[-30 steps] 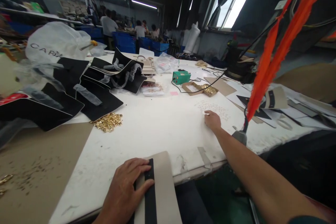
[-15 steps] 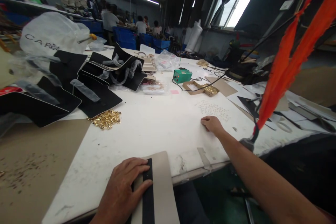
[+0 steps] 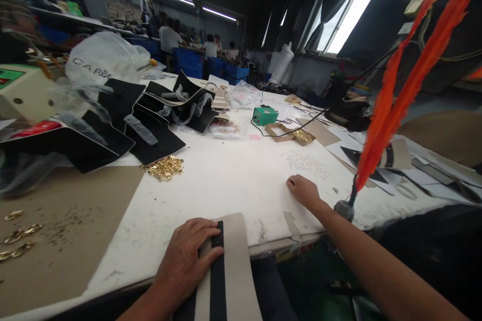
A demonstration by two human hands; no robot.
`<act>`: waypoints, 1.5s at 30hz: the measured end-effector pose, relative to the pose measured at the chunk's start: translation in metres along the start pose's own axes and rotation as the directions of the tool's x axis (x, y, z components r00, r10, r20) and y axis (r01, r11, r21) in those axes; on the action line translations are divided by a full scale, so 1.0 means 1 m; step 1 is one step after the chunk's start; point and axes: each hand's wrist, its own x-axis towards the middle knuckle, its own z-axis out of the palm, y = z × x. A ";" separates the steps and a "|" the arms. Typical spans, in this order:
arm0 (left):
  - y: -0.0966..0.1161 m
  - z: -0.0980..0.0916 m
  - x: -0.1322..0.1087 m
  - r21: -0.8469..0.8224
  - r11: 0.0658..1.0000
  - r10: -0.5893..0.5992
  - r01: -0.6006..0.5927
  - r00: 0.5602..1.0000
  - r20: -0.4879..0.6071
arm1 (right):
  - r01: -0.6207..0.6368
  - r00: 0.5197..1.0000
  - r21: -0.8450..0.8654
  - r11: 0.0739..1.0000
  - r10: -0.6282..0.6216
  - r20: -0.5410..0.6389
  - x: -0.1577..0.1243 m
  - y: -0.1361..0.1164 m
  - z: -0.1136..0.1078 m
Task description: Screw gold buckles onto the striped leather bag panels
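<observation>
My left hand [image 3: 190, 251] lies over a beige panel [image 3: 238, 261] at the table's front edge. Its fingers and thumb press on a black strip [image 3: 217, 273] running along the panel, which hangs past the edge. Over the white table, my right hand [image 3: 303, 191] is closed, fingers curled together; whatever it may hold is hidden. Just beyond it lie scattered small pieces [image 3: 307, 164], too small to name. A pile of gold-coloured metal fittings [image 3: 163, 168] sits farther left on the table.
Black panels with wrapped straps [image 3: 150, 130] are heaped at left. Behind stand a green box with a cable [image 3: 265, 116] and a cardboard tray of gold pieces [image 3: 302, 136]. An orange cloth strip [image 3: 387, 90] hangs at right. Gold clasps [image 3: 23, 233] lie on brown board [image 3: 75, 271]. People sit far back.
The view has turned left, so the scene sits farther right and more gold clasps show. My right hand has drawn back slightly from the scattered pieces. My left hand stays on the panel.
</observation>
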 end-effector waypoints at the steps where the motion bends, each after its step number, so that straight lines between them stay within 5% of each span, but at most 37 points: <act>1: 0.002 -0.001 0.000 -0.008 1.000 -0.004 0.004 1.000 0.000 | 0.008 1.000 -0.020 1.000 -0.008 -0.016 -0.003 -0.003 -0.001; 7: 0.015 -0.007 0.000 -0.059 0.996 -0.064 0.067 0.997 0.052 | 0.046 0.997 0.036 0.998 -0.043 -0.065 -0.021 -0.021 -0.008; 12: 0.020 -0.008 -0.002 -0.095 0.991 -0.086 0.092 0.994 0.066 | 0.170 0.981 0.257 0.951 -0.187 0.046 -0.062 -0.072 -0.007; 18: 0.022 -0.006 -0.005 -0.107 0.991 -0.078 0.084 0.995 0.062 | 0.247 0.858 0.559 0.791 -0.447 0.253 -0.130 -0.144 0.003; 23: 0.020 -0.004 -0.006 -0.088 0.995 -0.047 0.052 0.997 0.056 | 0.216 0.752 0.642 0.736 -0.544 0.371 -0.150 -0.165 0.017; 31: 0.019 -0.004 -0.007 -0.057 0.998 -0.032 0.036 0.998 0.061 | 0.306 0.759 0.605 0.735 -0.572 0.311 -0.149 -0.169 0.029; 37: 0.019 -0.003 -0.008 -0.062 0.997 -0.036 0.039 0.998 0.050 | 0.180 0.815 0.543 0.820 -0.434 0.384 -0.151 -0.174 0.031; 45: 0.019 -0.003 -0.007 -0.045 0.998 -0.047 0.049 0.997 0.055 | 0.096 0.812 0.476 0.874 -0.345 0.471 -0.148 -0.180 0.028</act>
